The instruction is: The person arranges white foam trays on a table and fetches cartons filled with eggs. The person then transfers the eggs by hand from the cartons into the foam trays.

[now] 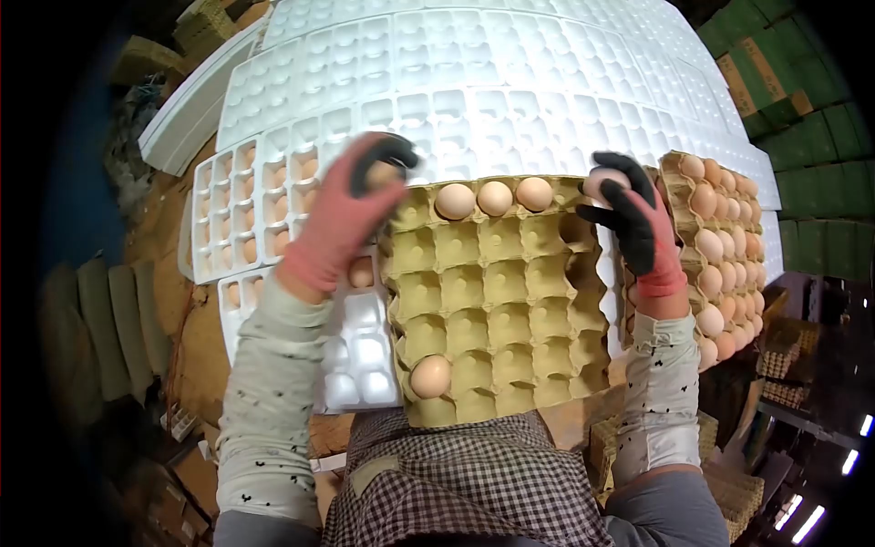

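Observation:
A yellow pulp egg tray (pixel 508 314) lies in front of me, with three eggs (pixel 495 198) along its far row and a single egg (pixel 430 376) near its front left corner. My left hand (pixel 342 214), in a pink glove with dark fingers, is closed around an egg (pixel 383 173) above the tray's far left corner; motion blurs it a little. At the far right corner, my right hand (pixel 645 228) in a matching glove grips another pale egg (pixel 602 185) between thumb and fingers.
White foam egg trays (pixel 437 64) cover the surface beyond. Several eggs fill a foam tray (pixel 228 264) on the left. A pulp tray full of eggs (pixel 720 246) stands on the right. Green cartons (pixel 820 150) are stacked at far right, and rolled grey-green bundles (pixel 100 319) lie left.

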The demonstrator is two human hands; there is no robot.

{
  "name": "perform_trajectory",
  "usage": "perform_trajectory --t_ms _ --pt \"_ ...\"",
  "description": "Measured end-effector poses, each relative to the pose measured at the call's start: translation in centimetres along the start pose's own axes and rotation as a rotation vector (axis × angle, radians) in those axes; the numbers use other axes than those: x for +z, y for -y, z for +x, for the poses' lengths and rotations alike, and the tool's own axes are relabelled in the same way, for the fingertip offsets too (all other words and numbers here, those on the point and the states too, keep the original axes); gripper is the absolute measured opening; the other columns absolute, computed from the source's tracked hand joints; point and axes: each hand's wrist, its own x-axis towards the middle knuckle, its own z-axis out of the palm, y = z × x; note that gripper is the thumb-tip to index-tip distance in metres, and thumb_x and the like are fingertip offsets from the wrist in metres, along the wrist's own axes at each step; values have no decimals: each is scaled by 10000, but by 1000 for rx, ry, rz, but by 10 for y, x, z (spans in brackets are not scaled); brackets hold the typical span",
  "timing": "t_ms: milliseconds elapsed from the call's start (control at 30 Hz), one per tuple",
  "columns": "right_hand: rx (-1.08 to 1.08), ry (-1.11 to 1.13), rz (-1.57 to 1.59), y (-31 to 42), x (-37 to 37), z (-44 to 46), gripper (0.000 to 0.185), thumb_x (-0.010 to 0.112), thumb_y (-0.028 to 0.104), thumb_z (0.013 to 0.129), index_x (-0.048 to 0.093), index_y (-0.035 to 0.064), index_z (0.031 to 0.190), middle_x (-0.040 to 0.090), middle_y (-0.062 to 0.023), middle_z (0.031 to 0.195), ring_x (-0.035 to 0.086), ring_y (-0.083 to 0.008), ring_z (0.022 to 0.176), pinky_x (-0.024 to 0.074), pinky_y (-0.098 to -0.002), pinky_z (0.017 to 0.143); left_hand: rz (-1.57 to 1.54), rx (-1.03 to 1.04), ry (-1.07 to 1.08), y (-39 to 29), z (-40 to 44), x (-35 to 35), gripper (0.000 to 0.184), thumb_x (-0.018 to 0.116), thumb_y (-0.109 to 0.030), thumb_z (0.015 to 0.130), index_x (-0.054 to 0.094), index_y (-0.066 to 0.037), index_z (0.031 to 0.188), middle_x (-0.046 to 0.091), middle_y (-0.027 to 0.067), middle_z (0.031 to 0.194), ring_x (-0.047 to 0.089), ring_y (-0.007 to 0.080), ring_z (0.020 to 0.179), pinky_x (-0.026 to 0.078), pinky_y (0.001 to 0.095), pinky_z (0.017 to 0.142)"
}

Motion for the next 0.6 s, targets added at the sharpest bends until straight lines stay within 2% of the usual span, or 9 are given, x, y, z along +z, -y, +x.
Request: perform_trajectory --t_ms 33,100,167,267,333,400,467,567,600 --pt "-18 131 -194 -9 -6 13 459 731 158 808 609 85 1244 592 -58 1161 623 -211 1023 537 -317 844 545 181 73 -6 3 15 449 735 -114 745 597 -46 1167 645 70 1118 639 191 966 509 306 866" --pt "-317 152 -1265 2 32 17 510 776 165 745 637 160 1235 604 -83 1111 633 -276 987 536 -373 824 1175 369 134 13 3 45 583 834 -259 650 586 -74 1144 640 121 1101 649 325 955 530 380 819" --pt "-459 184 -1664 -1 42 25 495 796 194 708 648 174 1180 609 -114 1081 630 -296 984 523 -400 797 1146 258 169 0 3 51 561 843 -302 648 584 -64 1084 653 93 1015 648 317 897 527 362 761" --pt "-385 140 -1440 8 51 26 447 782 202 720 638 126 1136 631 -103 1030 639 -298 950 523 -391 806 517 72 -46 -7 -6 24 516 830 -164 686 600 -45 1132 670 101 1009 648 214 901 517 301 832" --pt "-440 231 -1328 4 63 18 479 793 206 712 628 105 1151 622 -97 1080 632 -298 956 530 -392 804 370 181 -290 18 -5 -13 562 799 -48 697 583 -35 1216 675 104 1078 645 180 973 510 305 887" --pt "-456 191 -1572 0 92 -1 572 820 148 666 625 162 1203 577 -86 1163 611 -298 991 535 -399 809 286 150 -526 53 15 -66 549 783 -19 706 584 -32 1217 683 94 1072 643 184 976 510 308 882" --pt "-494 89 -1778 -7 108 -4 600 839 111 628 639 191 1188 581 -92 1154 607 -286 1011 536 -394 806 728 -15 -700 71 32 -122 499 806 -245 761 585 -93 1181 691 113 1087 654 292 1027 514 374 889" --pt "-477 90 -1504 -5 90 18 535 827 88 634 661 132 1140 594 -105 1133 612 -278 1005 529 -376 803 1205 -98 -572 105 60 -189 498 759 -398 777 615 -120 1164 672 110 1130 646 318 1003 515 398 876" --pt "-220 104 -1086 2 93 26 471 804 52 651 672 81 1102 606 -107 1109 618 -279 984 514 -363 826 1126 -67 -571 109 72 -197 487 755 -403 778 627 -122 1154 669 106 1114 640 314 1004 514 394 874"
